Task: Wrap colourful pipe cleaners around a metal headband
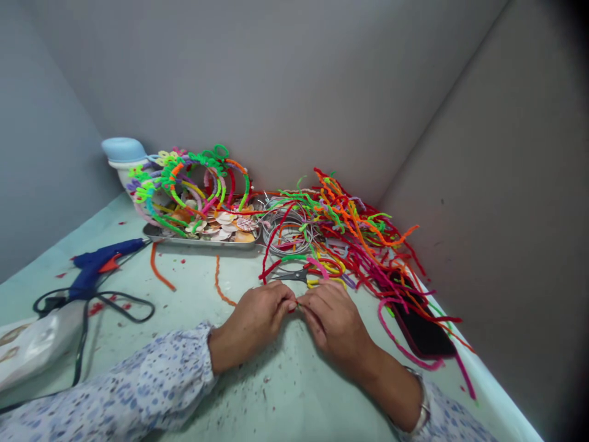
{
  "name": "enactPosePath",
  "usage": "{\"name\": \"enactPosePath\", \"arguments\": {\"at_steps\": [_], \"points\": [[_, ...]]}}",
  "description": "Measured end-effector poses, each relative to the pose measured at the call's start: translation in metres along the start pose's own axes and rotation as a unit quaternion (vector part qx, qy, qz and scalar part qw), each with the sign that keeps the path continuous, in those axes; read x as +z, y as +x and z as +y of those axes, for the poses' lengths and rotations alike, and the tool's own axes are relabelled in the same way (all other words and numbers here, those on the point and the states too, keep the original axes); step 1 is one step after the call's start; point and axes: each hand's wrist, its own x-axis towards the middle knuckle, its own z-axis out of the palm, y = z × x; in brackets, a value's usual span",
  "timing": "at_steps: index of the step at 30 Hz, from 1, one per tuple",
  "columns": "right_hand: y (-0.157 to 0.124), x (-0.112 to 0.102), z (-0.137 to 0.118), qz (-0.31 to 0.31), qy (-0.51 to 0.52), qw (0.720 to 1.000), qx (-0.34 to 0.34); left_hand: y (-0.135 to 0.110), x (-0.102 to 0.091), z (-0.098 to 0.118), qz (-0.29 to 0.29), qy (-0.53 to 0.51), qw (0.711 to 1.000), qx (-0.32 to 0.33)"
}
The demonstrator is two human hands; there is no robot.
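Note:
My left hand point(257, 319) and my right hand point(334, 319) meet fingertip to fingertip low on the pale green table point(193, 288). Both pinch something tiny between them; I cannot make out what it is. Just beyond the fingers lie scissors with yellow handles point(301, 277). Behind those spreads a tangled heap of pipe cleaners point(354, 236) in red, orange, green and pink. Grey wire rings point(288, 236) sit beside the heap.
A metal tray point(202, 241) holds shells, with pipe-cleaner hoops point(193, 178) on a blue-lidded container point(123, 153). A blue glue gun point(99, 264) with its black cord lies left, a white bag point(32, 344) beside it. A dark phone point(421, 328) lies right. Grey walls enclose the corner.

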Motion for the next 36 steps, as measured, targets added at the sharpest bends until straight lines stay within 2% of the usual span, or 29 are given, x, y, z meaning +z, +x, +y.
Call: {"name": "enactPosePath", "arguments": {"at_steps": [6,15,23,26,28,33,36], "points": [[0.000,0.000,0.002,0.003,0.001,1.000,0.005,0.001,0.003,-0.001,0.005,-0.054,0.998,-0.018],[-0.001,0.000,-0.001,0.010,0.009,1.000,0.000,0.001,0.002,-0.002,-0.034,-0.033,0.999,-0.028],[0.001,0.000,-0.001,0.001,0.024,1.000,0.014,0.001,0.004,-0.004,-0.011,-0.067,0.997,-0.024],[0.000,0.001,0.001,0.016,0.024,0.999,0.013,0.001,0.003,-0.002,-0.003,-0.083,0.996,-0.022],[-0.001,0.002,0.002,0.036,0.026,0.999,0.023,0.000,0.001,0.000,0.015,-0.087,0.996,-0.013],[-0.002,0.002,0.004,0.086,0.031,0.993,0.073,-0.003,-0.002,0.005,0.138,-0.098,0.986,-0.002],[-0.001,0.001,0.005,0.117,0.028,0.988,0.101,-0.003,-0.003,0.006,0.174,-0.098,0.980,-0.011]]}}
